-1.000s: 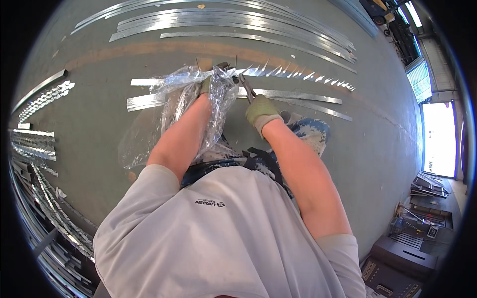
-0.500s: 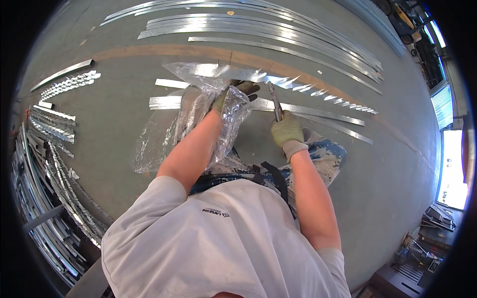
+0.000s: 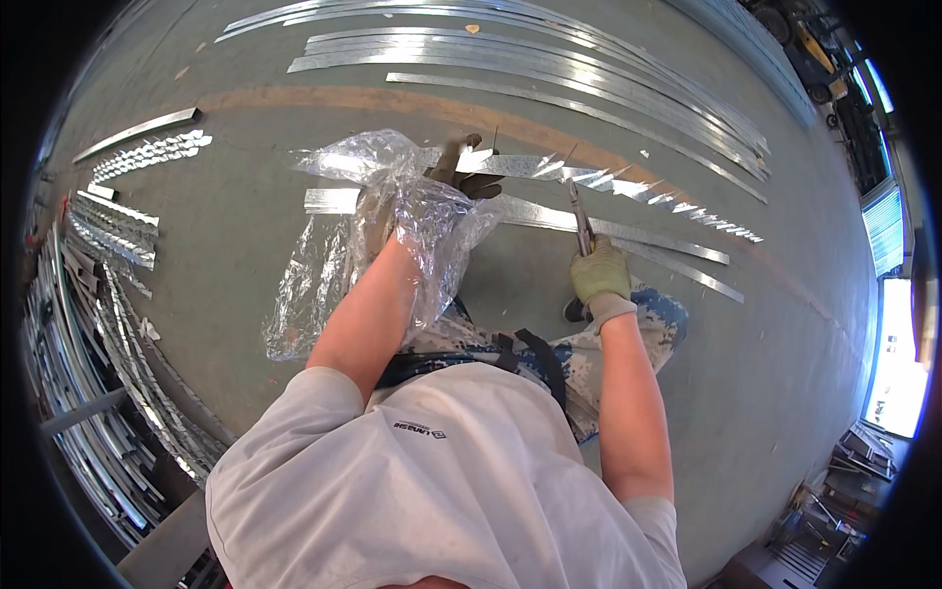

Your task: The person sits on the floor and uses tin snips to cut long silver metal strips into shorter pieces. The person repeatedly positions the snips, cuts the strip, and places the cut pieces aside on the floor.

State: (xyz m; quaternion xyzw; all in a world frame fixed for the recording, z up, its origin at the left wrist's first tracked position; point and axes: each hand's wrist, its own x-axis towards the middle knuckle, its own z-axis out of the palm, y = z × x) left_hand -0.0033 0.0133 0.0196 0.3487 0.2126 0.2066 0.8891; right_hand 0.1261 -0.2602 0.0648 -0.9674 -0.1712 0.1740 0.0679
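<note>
In front of me a shiny metal strip (image 3: 525,167) has bent, pointed tabs along its right part. My left hand (image 3: 466,175), in a dark-palmed glove, is closed around the strip, its fingers partly hidden. Clear plastic film (image 3: 339,255) drapes over the left forearm and wrist. My right hand (image 3: 600,273), in a yellow-green glove, grips metal snips (image 3: 582,218). Their jaws point up toward the tabbed edge and lie very near it; whether they touch cannot be made out. Two flat metal strips (image 3: 628,234) lie on the floor beneath, between me and the tabbed one.
Long flat metal strips (image 3: 471,54) lie in rows across the floor ahead. Twisted, notched strips (image 3: 147,160) and a metal bar (image 3: 137,133) are at the left, beside a heap of long metal profiles (image 3: 83,412). A wheeled yellow-and-black machine (image 3: 816,54) stands far right.
The snips in my right hand have moved right along the strip. My left hand has shifted slightly left, and the plastic film has bunched higher over that wrist.
</note>
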